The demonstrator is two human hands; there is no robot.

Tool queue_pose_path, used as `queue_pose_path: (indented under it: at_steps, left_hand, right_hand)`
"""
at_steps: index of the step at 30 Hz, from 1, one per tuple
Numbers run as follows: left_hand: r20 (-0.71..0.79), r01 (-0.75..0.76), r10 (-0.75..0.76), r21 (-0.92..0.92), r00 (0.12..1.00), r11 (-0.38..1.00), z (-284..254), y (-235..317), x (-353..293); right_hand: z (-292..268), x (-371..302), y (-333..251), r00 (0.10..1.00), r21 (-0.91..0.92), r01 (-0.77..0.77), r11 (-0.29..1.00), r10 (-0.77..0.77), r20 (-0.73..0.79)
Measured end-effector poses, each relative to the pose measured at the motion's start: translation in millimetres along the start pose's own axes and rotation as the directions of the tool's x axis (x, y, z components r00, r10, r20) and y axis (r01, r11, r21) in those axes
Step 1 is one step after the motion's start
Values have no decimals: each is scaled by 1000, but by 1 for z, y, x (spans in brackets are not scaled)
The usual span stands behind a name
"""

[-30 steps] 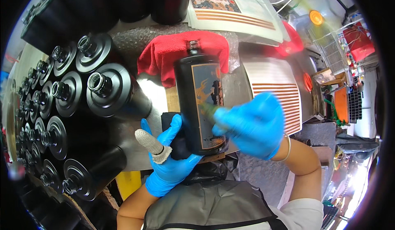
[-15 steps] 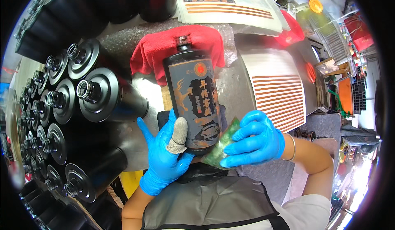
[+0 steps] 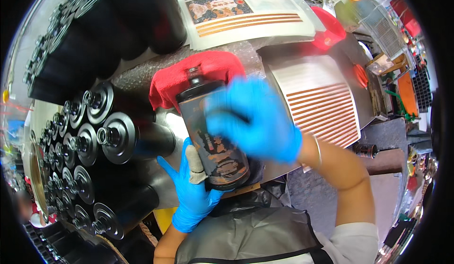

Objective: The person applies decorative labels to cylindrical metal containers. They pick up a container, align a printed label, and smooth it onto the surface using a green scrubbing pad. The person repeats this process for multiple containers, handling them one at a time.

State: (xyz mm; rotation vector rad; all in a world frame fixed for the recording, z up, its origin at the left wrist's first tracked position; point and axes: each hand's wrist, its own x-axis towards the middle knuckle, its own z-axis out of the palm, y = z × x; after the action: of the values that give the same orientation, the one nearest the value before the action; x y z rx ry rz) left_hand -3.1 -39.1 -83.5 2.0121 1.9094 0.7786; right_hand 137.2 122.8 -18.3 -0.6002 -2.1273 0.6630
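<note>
A black bottle (image 3: 215, 150) with a printed grey and copper front lies tilted in front of me, its open neck pointing away. My left hand (image 3: 196, 200), in a blue glove with a grey fabric cover on the thumb, grips the bottle's lower left side and base. Over the upper right of the bottle's printed face is my right hand (image 3: 262, 122), also blue-gloved and smeared by motion. Its fingers are too blurred to show whether they hold anything. A red cloth (image 3: 163, 86) lies under and behind the bottle's neck.
Many black bottles (image 3: 120, 136) lie stacked on the left, necks toward me, with more standing at the far left (image 3: 161, 18). Printed sheets (image 3: 295, 27) lie at the back. A striped decal sheet (image 3: 326, 108) is on the right, near a red basin (image 3: 331, 30).
My right hand has moved up and left from beside the bottle's base to over its face. The green crinkled piece it held is out of sight. The left hand keeps its grip.
</note>
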Motion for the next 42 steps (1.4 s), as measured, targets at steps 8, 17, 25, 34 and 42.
queue_pose_path:
  at_steps: [8, 17, 25, 34, 42]
  left_hand:
    - [117, 24, -8, -132, 993, 991, 12, -23, -6]
    - [201, 258, -178, -504, 963, 824, 11, -17, 5]
    - [296, 302, -180, -441, 938, 846, 7, -22, 0]
    - [263, 237, -150, -339, 953, 911, 8, -18, -1]
    - [384, 341, -179, -409, 906, 846, 18, -51, -21]
  right_hand:
    - [-2, -31, -30, 971, 35, 133, 990, -138, 197]
    - [0, -28, 31, 913, 356, -155, 922, 271, -306]
    - [7, 18, 72, 941, 211, -6, 977, 77, -330]
    - [-6, 37, 72, 961, -108, 118, 987, -141, -236]
    - [-3, -57, -15, 997, 237, 29, 971, -44, 58]
